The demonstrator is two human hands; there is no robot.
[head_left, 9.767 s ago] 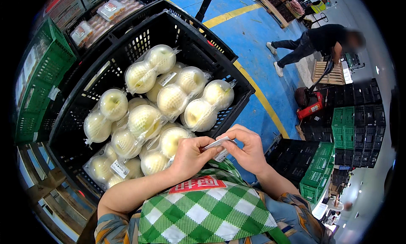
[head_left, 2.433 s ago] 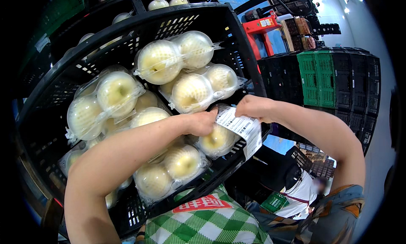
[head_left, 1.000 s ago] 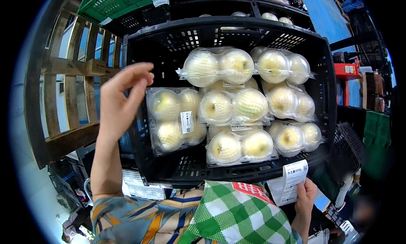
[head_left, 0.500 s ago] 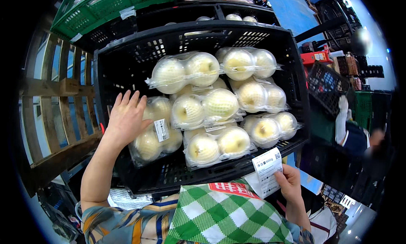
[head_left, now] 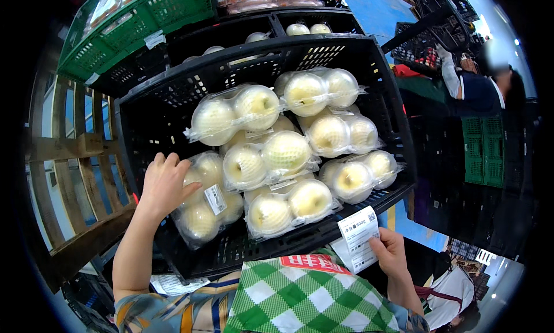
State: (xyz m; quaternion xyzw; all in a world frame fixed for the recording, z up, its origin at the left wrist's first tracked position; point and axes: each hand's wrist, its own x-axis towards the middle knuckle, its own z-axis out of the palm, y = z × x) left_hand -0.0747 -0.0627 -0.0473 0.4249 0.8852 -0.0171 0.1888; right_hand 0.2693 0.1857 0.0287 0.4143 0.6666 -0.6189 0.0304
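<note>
Since half a second ago, left hand (head_left: 163,183) has settled, fingers spread, onto the labelled lower-left pear pack (head_left: 205,203) in the black crate (head_left: 369,62). Right hand (head_left: 391,253) pinches white label sheet (head_left: 359,238) below crate's front rim.

The crate (head_left: 369,73) is black with a latticed wall, and the pears (head_left: 262,160) packed inside it are pale yellow-green under clear film, one pack bearing a small white label (head_left: 215,199) with dark print. Above and left of the crate sits a bright green basket (head_left: 144,21); to its left stands a brown wooden pallet (head_left: 63,154). Below the crate, the apron (head_left: 300,298) is green-and-white check with a red patch, beside a white sticker sheet (head_left: 358,238) printed in black.
</note>
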